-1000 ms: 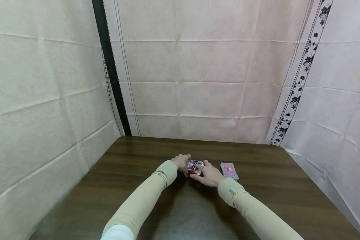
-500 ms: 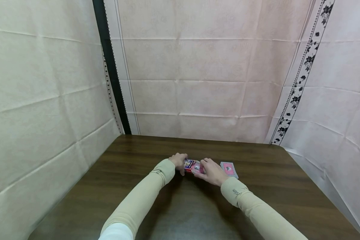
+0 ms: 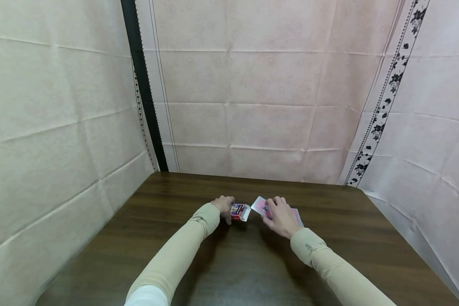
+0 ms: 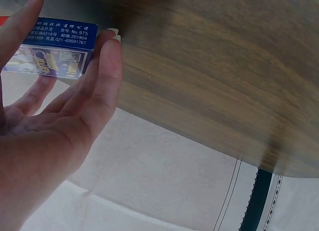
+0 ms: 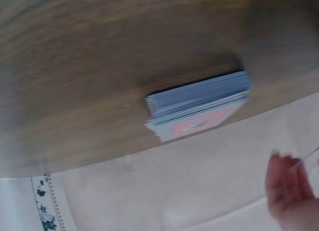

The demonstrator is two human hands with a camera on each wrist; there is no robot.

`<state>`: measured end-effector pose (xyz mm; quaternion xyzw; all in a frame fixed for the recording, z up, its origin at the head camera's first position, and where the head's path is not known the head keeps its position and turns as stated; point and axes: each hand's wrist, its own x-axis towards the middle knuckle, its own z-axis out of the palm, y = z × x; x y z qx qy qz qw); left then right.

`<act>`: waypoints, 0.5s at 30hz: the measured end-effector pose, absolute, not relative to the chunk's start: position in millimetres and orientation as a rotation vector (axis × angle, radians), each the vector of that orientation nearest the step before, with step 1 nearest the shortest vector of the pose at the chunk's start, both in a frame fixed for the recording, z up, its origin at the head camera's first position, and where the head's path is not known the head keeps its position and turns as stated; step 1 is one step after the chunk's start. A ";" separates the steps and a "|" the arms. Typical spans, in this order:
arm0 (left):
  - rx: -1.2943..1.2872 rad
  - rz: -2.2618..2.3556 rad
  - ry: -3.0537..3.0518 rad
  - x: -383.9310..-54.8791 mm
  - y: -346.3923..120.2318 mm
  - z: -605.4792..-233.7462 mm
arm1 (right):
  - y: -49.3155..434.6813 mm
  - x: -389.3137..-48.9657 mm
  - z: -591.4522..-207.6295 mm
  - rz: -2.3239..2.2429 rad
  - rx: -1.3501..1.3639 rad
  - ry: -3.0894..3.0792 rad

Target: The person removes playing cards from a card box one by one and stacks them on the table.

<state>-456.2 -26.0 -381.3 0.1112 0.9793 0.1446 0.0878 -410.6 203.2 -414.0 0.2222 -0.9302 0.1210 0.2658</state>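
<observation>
Head view: my left hand (image 3: 223,207) holds the small card box (image 3: 237,211) near the far part of the brown wooden table (image 3: 225,272). The box is red and dark blue, and its white end points towards my right hand (image 3: 282,219). That hand pinches a pink-backed card (image 3: 259,205), which slants up and left from my fingers, its near corner close to the end of the box; I can't tell from here whether it is one card or a few together. Just beyond my right hand, partly covered by it, the deck (image 3: 297,216) lies on the table.

From my left wrist, my thumb is on one side of the box and my curved fingers are on the other, with white lettering and a square code showing on its printed faces. From my right wrist, the deck sits flat, pink back uppermost, its edges slightly uneven, and my hand is well apart from it, with a thin edge between the fingertips.

Both my arms wear pale sleeves (image 3: 177,253). Behind the table hangs a creased, pale cloth (image 3: 267,102), with a black floral border (image 3: 386,102) to the right and a dark green strip (image 3: 144,85) to the left.
</observation>
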 end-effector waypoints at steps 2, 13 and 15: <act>0.328 0.431 2.916 -456.2 -25.8 -381.8 | 207.0 -411.7 -415.2 0.287 0.527 -2.503; 0.324 0.416 2.910 -455.7 -23.9 -382.2 | 227.5 -415.6 -423.3 0.214 0.198 -2.561; 0.322 0.417 2.910 -456.4 -24.1 -382.4 | 231.2 -416.3 -424.7 0.214 0.162 -2.578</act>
